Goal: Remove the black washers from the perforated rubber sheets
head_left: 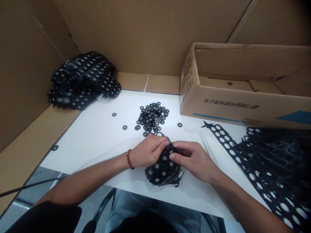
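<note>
Both hands closed on the sheet (163, 173): left hand (148, 150) and right hand (193, 158) pinch its top, low at 6 o'clock on the table (97, 139). Risk: popped rings (156, 166) could roll off the near edge, missing the pile (152, 118) at 12. Thin webbing could tear.

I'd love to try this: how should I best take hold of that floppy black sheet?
Take the black sheet at its top edge, from both sides, much as the left hand and right hand pinch it: it looks limp and crumples below.

Soft even overhead light, faint shadows, wide-angle edges bowed
</note>
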A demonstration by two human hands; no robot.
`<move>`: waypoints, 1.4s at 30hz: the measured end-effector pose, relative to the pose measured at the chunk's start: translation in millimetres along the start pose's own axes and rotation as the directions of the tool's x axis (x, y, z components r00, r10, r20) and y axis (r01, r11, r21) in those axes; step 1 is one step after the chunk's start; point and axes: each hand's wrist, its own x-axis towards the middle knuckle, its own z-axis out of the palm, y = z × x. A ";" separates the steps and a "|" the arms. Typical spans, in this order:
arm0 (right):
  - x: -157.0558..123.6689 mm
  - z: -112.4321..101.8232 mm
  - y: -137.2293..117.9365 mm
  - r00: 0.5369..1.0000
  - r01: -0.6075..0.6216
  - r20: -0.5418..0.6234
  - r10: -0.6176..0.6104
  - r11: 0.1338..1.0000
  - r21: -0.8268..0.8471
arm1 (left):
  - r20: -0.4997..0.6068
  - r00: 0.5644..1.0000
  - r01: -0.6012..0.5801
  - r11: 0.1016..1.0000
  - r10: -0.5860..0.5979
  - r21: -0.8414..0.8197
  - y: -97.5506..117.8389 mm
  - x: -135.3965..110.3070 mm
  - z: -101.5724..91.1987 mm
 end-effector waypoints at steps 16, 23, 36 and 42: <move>7.3 -0.4 6.9 0.920 -0.331 -0.235 0.313 0.943 -0.040 | -0.468 0.881 0.329 0.809 -0.076 0.487 -38.0 8.2 -50.2; 4.4 -3.7 7.2 0.951 -0.244 -0.112 0.287 0.924 0.296 | -0.434 0.900 0.279 0.703 0.047 0.655 -56.6 14.1 -53.4; 2.5 -3.9 4.2 0.993 -0.030 -0.115 0.036 0.998 0.054 | -0.036 0.996 0.081 0.997 -0.081 0.006 9.0 2.7 -15.1; -0.1 -2.8 10.0 0.995 0.012 -0.096 0.008 0.980 0.198 | -0.136 0.964 0.177 0.931 -0.230 -0.320 3.5 0.1 -0.5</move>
